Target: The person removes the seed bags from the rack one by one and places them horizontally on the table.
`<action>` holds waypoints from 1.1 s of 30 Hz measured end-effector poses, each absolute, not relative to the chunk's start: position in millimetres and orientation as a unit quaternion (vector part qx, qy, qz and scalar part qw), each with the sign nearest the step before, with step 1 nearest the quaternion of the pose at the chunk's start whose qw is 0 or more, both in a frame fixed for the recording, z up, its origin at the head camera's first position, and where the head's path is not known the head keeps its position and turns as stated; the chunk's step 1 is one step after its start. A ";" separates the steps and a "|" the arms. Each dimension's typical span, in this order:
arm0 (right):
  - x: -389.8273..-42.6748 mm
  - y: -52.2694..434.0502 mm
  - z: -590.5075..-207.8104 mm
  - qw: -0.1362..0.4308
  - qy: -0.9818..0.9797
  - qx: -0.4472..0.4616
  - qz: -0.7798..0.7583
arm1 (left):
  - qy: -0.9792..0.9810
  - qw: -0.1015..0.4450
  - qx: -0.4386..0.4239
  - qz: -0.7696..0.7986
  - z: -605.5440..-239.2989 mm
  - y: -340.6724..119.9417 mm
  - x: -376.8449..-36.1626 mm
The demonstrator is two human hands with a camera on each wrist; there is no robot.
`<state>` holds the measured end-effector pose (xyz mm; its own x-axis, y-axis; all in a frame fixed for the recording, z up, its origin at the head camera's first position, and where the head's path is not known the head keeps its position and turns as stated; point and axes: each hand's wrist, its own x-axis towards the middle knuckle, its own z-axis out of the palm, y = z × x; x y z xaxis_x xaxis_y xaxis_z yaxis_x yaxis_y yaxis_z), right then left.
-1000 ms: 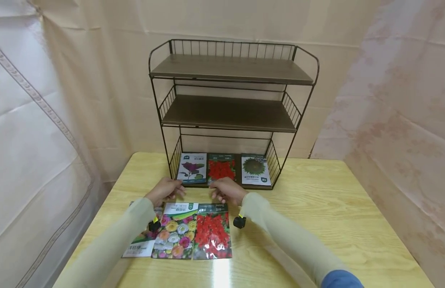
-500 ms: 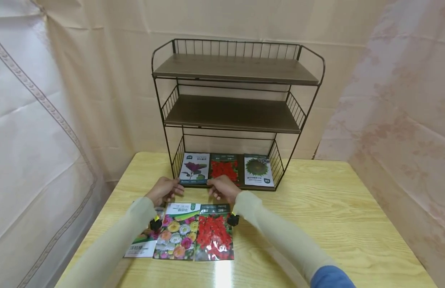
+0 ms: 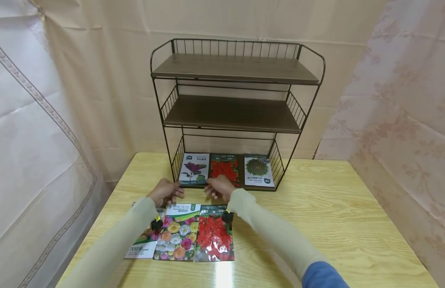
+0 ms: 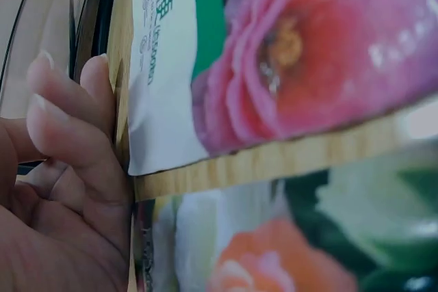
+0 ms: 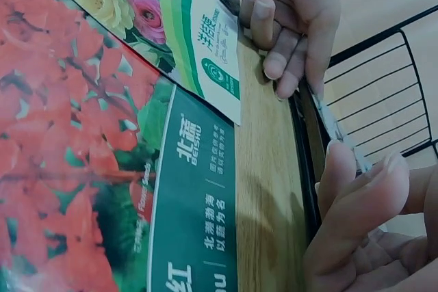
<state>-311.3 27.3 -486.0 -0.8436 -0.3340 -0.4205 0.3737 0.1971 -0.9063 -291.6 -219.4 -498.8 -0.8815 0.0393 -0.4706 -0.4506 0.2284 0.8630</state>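
Observation:
A white seed packet with a purple-leaved plant (image 3: 194, 167) lies at the left of the rack's bottom shelf. My left hand (image 3: 166, 191) pinches its near left corner, the other fingers loosely bent below. At the near right corner, my right hand (image 3: 220, 187) holds the packet between thumb and forefinger, as the right wrist view shows, its fingertips (image 5: 339, 162) at the edge. Beside it on the shelf are a red-flower packet (image 3: 225, 166), partly covered by my right hand, and a sunflower packet (image 3: 258, 171).
Below my hands, a mixed-flower packet (image 3: 177, 236) and another red-flower packet (image 3: 214, 238) lie on the wooden table (image 3: 316, 224). A further packet (image 3: 141, 250) is partly under my left forearm. Above stand the rack's middle shelf (image 3: 231, 114) and top shelf (image 3: 234, 68).
My right hand has shifted left, from in front of the shelf's red-flower packet to the purple-plant packet's near right corner. My left hand stays almost in place. The camera view has shifted slightly.

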 end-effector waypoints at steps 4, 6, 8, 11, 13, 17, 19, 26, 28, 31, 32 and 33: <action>-309.1 26.4 -485.0 0.282 0.720 0.015 -0.634 | 0.747 0.208 -0.133 0.617 -500.2 -220.0 -290.6; -309.1 25.5 -485.8 0.283 0.719 0.017 -0.635 | 0.739 0.209 -0.128 0.627 -501.1 -221.2 -289.5; -310.2 24.6 -487.4 0.284 0.718 0.019 -0.635 | 0.732 0.207 -0.125 0.637 -502.0 -221.8 -288.3; -312.2 23.5 -490.5 0.285 0.715 0.020 -0.638 | 0.728 0.203 -0.130 0.642 -502.3 -221.4 -286.0; -313.5 23.2 -492.7 0.285 0.712 0.019 -0.641 | 0.732 0.202 -0.126 0.638 -502.1 -219.7 -284.1; -314.7 23.4 -496.8 0.281 0.707 0.021 -0.648 | 0.735 0.211 -0.118 0.634 -500.5 -214.7 -282.1; -315.0 23.7 -497.8 0.282 0.706 0.020 -0.649 | 0.733 0.214 -0.117 0.635 -499.8 -212.7 -282.3; -315.3 25.5 -498.1 0.295 0.694 0.002 -0.657 | 0.737 0.214 -0.113 0.632 -501.2 -213.2 -285.2; -315.6 26.3 -498.2 0.297 0.692 -0.003 -0.657 | 0.736 0.209 -0.107 0.635 -501.1 -213.9 -285.8; -315.7 27.4 -498.2 0.300 0.697 -0.009 -0.651 | 0.739 0.203 -0.090 0.636 -500.3 -214.3 -285.7; -315.6 27.7 -498.4 0.300 0.698 -0.010 -0.650 | 0.740 0.201 -0.085 0.637 -500.0 -214.3 -285.6; -315.5 28.0 -498.4 0.302 0.697 -0.010 -0.650 | 0.740 0.200 -0.082 0.637 -499.7 -214.2 -285.4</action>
<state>-315.5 28.0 -498.4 -0.8180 -0.4061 -0.4075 0.3784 0.1537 -0.9128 -285.4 -214.2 -499.7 -0.9068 0.1328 -0.4000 -0.3757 0.1755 0.9100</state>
